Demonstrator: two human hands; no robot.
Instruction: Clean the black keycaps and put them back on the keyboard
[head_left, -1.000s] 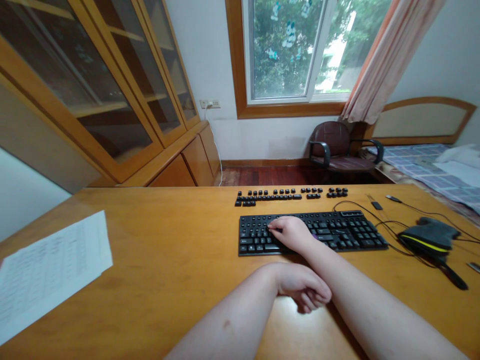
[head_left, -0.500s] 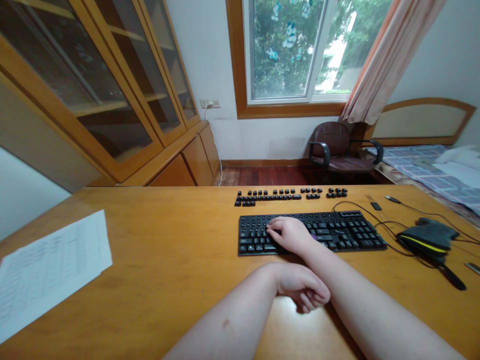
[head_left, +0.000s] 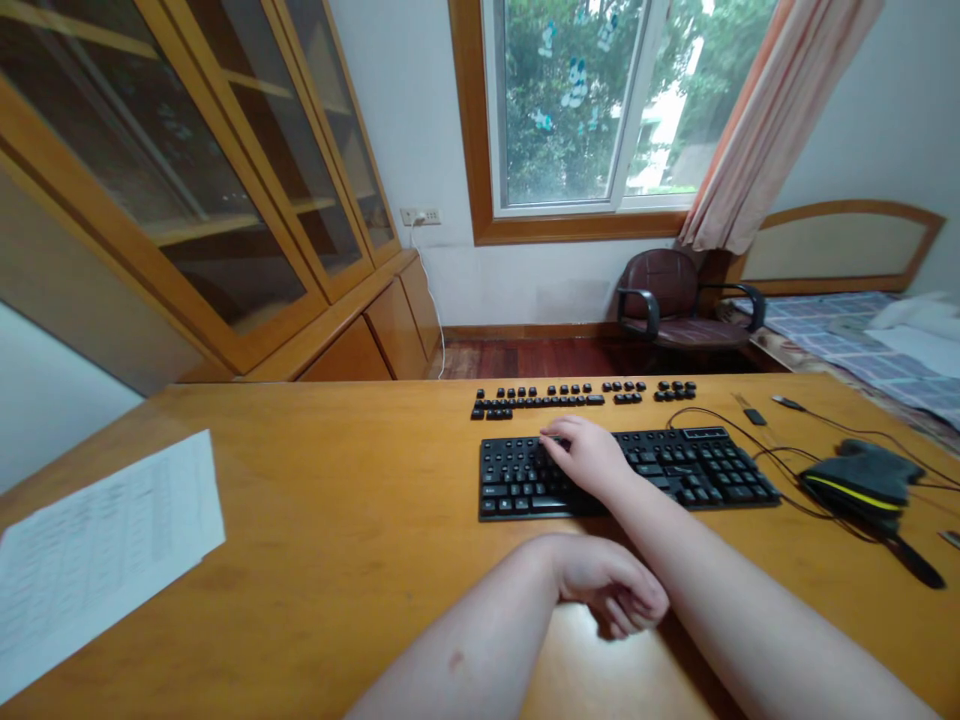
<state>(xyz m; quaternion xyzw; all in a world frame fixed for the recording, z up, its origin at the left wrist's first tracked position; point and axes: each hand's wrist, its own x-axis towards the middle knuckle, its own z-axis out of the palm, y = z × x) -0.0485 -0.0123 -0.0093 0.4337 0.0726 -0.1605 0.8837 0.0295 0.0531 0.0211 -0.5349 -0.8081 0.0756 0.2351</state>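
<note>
My right hand [head_left: 589,455] lies palm down on the black keyboard [head_left: 697,470], its fingers stretched left over the top key rows and nothing visibly held. Just beyond the keyboard, loose black keycaps [head_left: 540,398] are laid out in rows on the wooden desk [head_left: 337,520]. My left hand [head_left: 611,590] rests on the desk in front of the keyboard. It is curled into a loose fist against my right forearm, with nothing visible in it.
A printed paper sheet [head_left: 97,540] lies at the desk's left edge. On the right are a dark device with a yellow stripe [head_left: 862,478], cables [head_left: 757,445] and small parts. Cabinets, a brown chair [head_left: 675,300] and a bed stand behind.
My right hand has slid from the keyboard's middle rows up to its far edge, nearer the loose keycaps. My left hand has stayed put. The view has tilted slightly.
</note>
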